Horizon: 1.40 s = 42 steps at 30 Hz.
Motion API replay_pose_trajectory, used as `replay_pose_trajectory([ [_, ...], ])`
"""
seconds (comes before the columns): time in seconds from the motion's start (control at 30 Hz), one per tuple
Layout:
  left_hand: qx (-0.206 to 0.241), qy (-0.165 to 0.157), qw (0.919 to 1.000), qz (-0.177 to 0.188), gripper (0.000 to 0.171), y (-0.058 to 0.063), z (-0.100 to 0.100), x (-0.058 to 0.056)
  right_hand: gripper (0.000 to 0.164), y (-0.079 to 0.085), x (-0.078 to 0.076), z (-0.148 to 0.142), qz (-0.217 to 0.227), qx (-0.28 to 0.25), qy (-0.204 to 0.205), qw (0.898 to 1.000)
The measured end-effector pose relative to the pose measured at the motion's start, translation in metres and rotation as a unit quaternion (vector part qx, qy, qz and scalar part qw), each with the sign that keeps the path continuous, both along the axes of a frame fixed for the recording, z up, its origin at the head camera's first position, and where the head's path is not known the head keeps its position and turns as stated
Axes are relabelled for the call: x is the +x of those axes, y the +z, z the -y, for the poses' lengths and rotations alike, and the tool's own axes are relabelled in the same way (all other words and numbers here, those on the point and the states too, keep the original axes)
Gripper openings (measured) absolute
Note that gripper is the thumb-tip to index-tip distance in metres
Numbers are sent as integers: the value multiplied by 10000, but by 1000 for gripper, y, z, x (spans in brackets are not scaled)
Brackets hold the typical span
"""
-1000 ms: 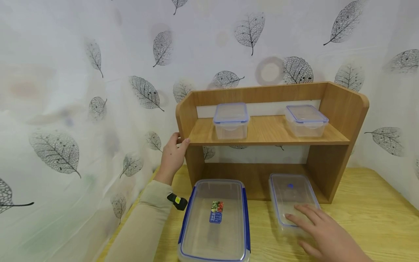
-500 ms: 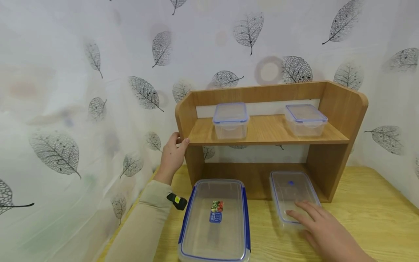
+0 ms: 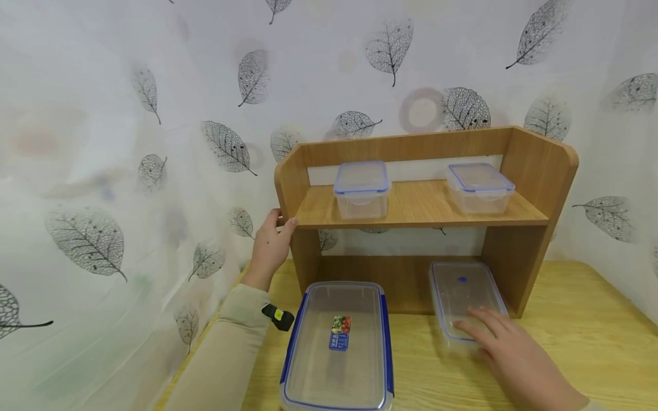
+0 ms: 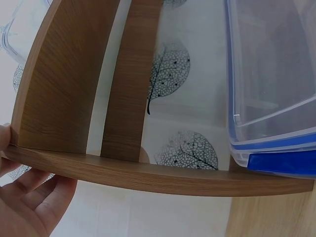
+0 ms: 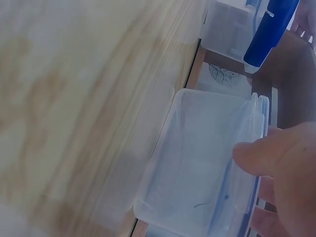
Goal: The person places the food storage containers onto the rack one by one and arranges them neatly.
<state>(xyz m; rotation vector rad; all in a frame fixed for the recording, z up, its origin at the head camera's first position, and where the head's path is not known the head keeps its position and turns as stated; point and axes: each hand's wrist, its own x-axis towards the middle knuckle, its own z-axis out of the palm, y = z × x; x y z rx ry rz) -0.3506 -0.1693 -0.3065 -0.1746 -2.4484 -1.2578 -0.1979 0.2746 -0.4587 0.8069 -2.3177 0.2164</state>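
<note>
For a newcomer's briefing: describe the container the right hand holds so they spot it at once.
On the table stands a two-tier wooden shelf. At the right of its lower level, a clear rectangular container juts past the front edge, gripped by the right hand. The bigger container to its left has dark blue side clips; this one lacks them and bears a small blue lid mark.

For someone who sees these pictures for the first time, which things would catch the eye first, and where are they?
Probably the wooden shelf, right of centre in the head view, before a leaf-printed backdrop. Next comes the large clear box with bright blue clips, its near end sticking out at the shelf's lower left. Then the left hand gripping the shelf's left side, and the right hand on a smaller box at lower right.
</note>
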Motion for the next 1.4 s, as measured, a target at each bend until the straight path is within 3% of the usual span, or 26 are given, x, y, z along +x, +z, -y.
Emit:
replay_pose_trajectory([
  [0.53, -12, -13, 10000, -77, 45, 0, 0, 1, 66, -1, -12, -9, 90, 93, -92, 9999],
  [0.67, 2, -30, 10000, -83, 45, 0, 0, 1, 66, 2, -17, -10, 7, 149, -59, 9999],
  [0.97, -18, -49, 9999, -136, 44, -1, 0, -1, 69, 11, -23, -10, 255, 297, -49, 9992],
  [1.03, -22, -40, 9999, -126, 44, -1, 0, 0, 56, 12, -25, -11, 296, 289, 42, 9991],
  [1.23, 4, -4, 10000, -60, 45, 0, 0, 0, 58, 14, -31, -14, 328, 329, 95, 9989],
  [1.33, 12, -10, 10000, -47, 45, 0, -1, 0, 35, 15, -35, -15, 417, 344, 82, 9985],
  [1.4, 18, -15, 10000, -34, 45, 0, 0, 0, 42, 16, -38, -15, 519, 346, 61, 9980],
])
